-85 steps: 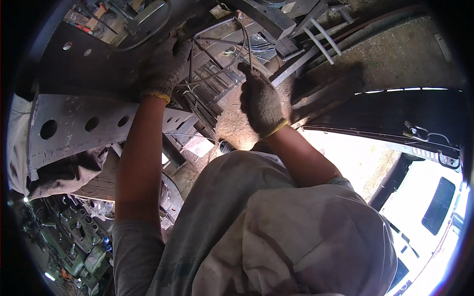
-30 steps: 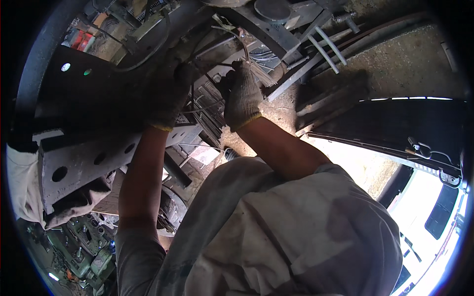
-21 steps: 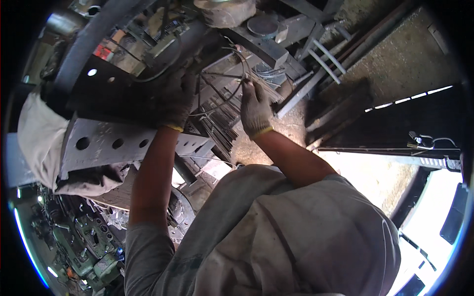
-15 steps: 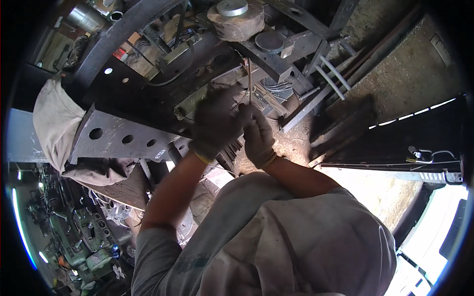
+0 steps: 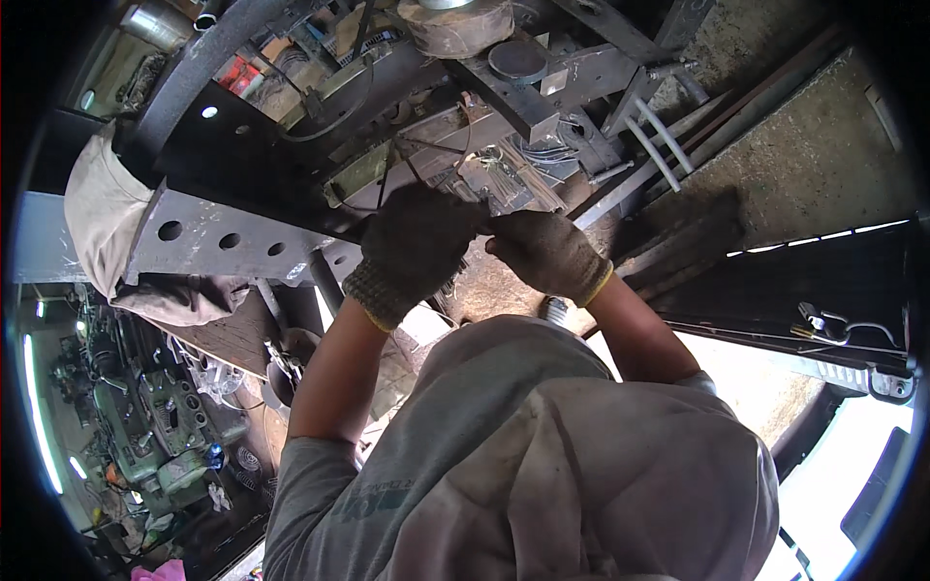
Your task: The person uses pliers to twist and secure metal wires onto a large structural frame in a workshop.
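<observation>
Gloved left hand and right hand nearly meet, fingers curled, honestly can't tell if they're pinching anything. Wire frame sits just past the left fingers, holed beam off left.

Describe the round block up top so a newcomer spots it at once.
Above the gloved left hand and right hand, find the dark bar near the picture's top. At its upper end is the round block, beside a dark disc. Its deep brownish side and the silver piece on top set it apart from that thinner disc.
</observation>
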`<action>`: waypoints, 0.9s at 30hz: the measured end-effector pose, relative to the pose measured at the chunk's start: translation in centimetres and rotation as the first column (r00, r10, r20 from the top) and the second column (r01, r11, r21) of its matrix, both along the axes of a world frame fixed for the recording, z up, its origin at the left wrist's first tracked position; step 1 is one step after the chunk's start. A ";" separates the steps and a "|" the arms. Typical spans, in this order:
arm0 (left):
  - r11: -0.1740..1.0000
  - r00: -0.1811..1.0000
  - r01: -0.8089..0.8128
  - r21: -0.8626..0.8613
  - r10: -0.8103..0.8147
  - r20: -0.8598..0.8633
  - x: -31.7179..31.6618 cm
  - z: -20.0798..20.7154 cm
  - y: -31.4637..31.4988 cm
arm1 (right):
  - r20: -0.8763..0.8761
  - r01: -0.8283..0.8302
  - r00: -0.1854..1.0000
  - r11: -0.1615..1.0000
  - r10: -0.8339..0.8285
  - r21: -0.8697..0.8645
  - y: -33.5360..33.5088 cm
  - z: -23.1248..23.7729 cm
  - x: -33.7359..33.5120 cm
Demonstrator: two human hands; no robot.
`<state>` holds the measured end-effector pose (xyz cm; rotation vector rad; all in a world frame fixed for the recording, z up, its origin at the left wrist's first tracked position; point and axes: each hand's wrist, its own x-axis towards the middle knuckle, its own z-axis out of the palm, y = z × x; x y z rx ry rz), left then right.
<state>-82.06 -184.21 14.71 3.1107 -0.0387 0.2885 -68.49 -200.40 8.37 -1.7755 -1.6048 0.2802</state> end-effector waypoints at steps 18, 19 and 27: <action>0.864 0.979 -0.199 -0.462 0.155 -0.132 0.4 -6.5 -4.7 | -0.891 0.228 0.285 0.928 -0.353 -0.294 1.7 -2.6 1.1; 0.865 0.979 -0.199 -0.461 0.153 -0.134 0.3 -6.2 -4.5 | -0.909 0.241 0.260 0.933 -0.326 -0.266 1.9 -2.7 0.9; 0.889 0.974 -0.211 -0.407 0.156 -0.163 -0.5 -5.6 -3.1 | -0.948 0.181 0.208 0.962 -0.241 -0.205 2.9 -3.3 0.3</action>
